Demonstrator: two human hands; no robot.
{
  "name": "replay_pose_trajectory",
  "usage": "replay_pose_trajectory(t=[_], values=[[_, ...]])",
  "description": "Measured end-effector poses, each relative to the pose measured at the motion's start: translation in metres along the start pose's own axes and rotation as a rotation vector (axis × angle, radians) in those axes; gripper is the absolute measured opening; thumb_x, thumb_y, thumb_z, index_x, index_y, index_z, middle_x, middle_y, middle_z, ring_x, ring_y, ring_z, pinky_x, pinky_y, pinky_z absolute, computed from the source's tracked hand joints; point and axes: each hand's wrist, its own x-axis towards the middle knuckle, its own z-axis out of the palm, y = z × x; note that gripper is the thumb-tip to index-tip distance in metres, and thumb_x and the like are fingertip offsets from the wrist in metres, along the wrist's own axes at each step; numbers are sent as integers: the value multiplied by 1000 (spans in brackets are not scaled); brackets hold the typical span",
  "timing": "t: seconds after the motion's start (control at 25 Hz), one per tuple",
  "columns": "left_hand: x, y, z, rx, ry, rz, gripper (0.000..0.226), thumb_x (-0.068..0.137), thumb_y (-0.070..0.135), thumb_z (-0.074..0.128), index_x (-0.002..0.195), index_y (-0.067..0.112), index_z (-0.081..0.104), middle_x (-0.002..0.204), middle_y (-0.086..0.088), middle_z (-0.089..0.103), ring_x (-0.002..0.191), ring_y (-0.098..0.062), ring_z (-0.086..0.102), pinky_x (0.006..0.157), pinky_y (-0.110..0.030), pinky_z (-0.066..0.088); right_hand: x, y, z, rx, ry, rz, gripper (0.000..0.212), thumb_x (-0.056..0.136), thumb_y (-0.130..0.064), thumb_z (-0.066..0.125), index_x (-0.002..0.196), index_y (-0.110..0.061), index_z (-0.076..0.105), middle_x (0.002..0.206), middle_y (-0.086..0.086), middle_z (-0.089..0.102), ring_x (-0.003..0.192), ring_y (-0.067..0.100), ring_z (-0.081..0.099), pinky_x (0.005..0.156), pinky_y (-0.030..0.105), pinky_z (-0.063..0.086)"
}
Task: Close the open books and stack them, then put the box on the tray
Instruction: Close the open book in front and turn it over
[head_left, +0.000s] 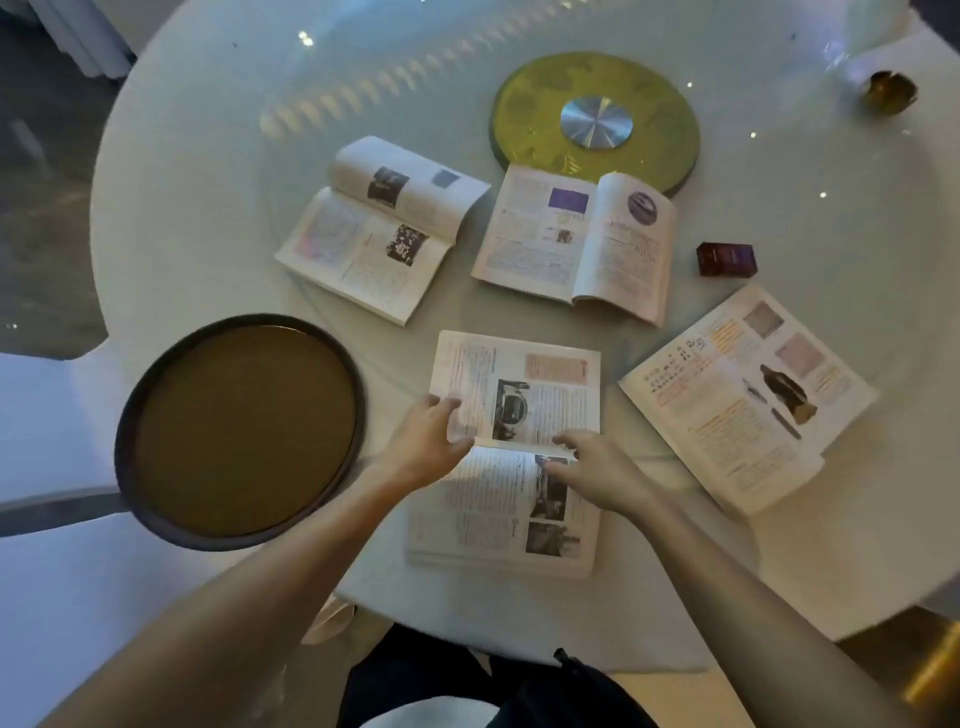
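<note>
Open white paperback book (519, 374), lower centre, spine lying left-right: left hand (423, 441) fingers pinch its far page edge, right hand (602, 473) fingers spread flat.

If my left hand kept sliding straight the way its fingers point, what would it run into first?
The far page of the nearest open book; the left hand is at its left edge. Beyond that, probably the middle open book, though depth is unclear.

A banquet-style dining room: round white table (171, 171), glass turntable (415, 104) on a gold hub (519, 114), white-covered chair (47, 415).
</note>
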Motion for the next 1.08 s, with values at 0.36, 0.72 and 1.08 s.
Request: replay_pose_trajectory(t=[0.36, 0.72, 1.08], values=[[-22, -24, 24, -320, -6, -366, 56, 89, 37, 66, 135, 12, 46, 119, -1, 58, 100, -18, 58, 77, -34, 52, -12, 35, 31, 509, 224, 438, 31, 75, -34, 65, 77, -7, 49, 77, 12, 59, 67, 18, 54, 61, 35, 43], [6, -27, -12, -692, 2, -462, 46, 92, 20, 70, 131, 7, 52, 96, -6, 67, 75, -14, 67, 55, -22, 50, -15, 36, -5, 930, 125, 427, 14, 93, -9, 67, 81, -2, 68, 82, 17, 74, 65, 25, 69, 57, 32, 51], [34, -16, -25, -1106, 49, -644, 44, 105, 48, 37, 122, 10, 49, 98, -16, 71, 89, -33, 73, 69, -42, 61, 24, 19, -33, 1022, 251, 447, 19, 106, -27, 51, 114, -16, 63, 105, 13, 72, 92, 27, 73, 84, 44, 63]])
